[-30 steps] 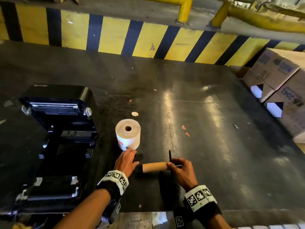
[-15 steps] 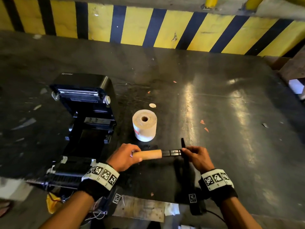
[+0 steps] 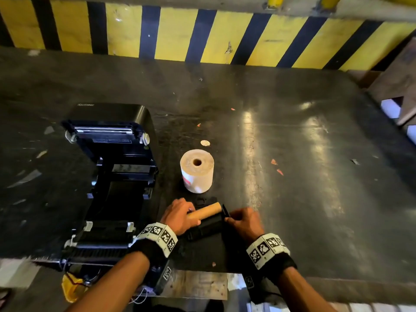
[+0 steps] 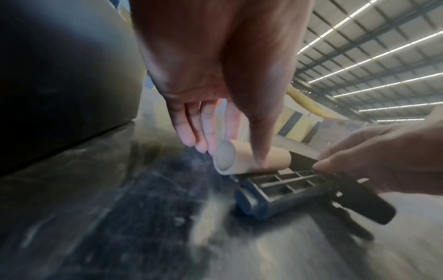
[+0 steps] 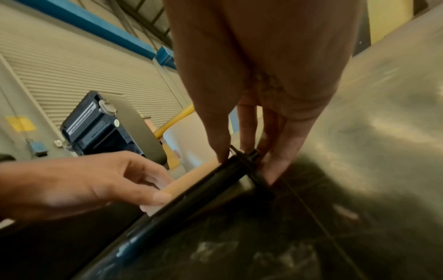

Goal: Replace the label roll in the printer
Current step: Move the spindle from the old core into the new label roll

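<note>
An empty brown cardboard core (image 3: 206, 212) (image 4: 251, 159) is held between the thumb and fingers of my left hand (image 3: 191, 213) (image 4: 237, 151), just above the dark table (image 3: 292, 176). My right hand (image 3: 229, 218) (image 5: 244, 155) pinches the flanged end of the black ribbed spindle (image 3: 209, 227) (image 4: 287, 187) (image 5: 191, 199), which lies beside the core, free of it. A full white label roll (image 3: 197, 170) stands on end just beyond my hands. The black printer (image 3: 108, 176) (image 5: 95, 128) sits at the left with its lid open and its roll bay showing nothing inside.
A yellow-and-black striped barrier (image 3: 202, 34) runs along the far edge of the table. Cardboard boxes (image 3: 403, 86) stand at the right edge. Small paper scraps (image 3: 276, 166) lie to the right of the roll. The table's near edge is just behind my wrists.
The core, half off the spindle a moment ago, has slid clear and now sits beside it. Earlier my left hand moved from near the roll to the core. The head view has moved closer.
</note>
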A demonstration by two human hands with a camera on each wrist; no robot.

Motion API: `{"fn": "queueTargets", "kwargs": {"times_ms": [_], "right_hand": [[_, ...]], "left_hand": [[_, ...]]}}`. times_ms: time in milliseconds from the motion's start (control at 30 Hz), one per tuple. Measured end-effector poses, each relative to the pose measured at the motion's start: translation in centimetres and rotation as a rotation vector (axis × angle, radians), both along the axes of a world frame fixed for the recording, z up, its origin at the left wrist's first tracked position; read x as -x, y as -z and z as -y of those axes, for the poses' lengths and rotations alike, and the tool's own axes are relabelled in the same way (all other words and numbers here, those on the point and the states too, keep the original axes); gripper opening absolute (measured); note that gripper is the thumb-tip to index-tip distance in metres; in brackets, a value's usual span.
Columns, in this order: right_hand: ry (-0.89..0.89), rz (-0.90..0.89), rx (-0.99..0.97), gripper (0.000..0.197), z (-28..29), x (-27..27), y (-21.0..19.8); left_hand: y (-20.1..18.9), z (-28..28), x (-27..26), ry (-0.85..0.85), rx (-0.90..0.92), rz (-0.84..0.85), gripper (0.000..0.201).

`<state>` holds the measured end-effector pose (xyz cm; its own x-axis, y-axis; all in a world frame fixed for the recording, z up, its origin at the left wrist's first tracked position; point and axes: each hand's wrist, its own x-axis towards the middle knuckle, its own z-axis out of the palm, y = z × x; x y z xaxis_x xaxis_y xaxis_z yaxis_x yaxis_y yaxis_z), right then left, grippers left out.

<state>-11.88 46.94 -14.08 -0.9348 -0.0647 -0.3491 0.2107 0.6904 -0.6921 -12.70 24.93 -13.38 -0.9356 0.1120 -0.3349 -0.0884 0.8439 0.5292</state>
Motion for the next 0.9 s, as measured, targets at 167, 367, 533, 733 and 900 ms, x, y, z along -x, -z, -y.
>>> {"fn": "queueTargets", "kwargs": {"times_ms": [167,367,533,733,900], "right_hand": [[0.07,-0.164,-0.044,0.035,0.4,1.7,-3.2],[-0.211,-0.321,-0.08,0.062,6.6,7.3,-6.6],[-0.25,-0.268,-0.244,0.067,9.9,9.1,-5.8],[0.114,-0.205,0.384,0.026,7.2,8.2,-8.1],[0.193,-0.147,0.736,0.045,4.9,5.1,-8.7]], "left_hand": [[-1.6,0.5,2.2,-0.317,-0.288,-0.138,0.019],[-4.2,0.4,4.9,-0.521,-0.716,0.045,0.024],[-4.8,1.1,4.8,-0.507,-0.76,0.084,0.034],[-5.9,1.3,4.4,-0.669,-0.597,0.07,0.051],[-9.0,-1.4,2.5,-0.81,-1.122,0.149,0.049]]}}
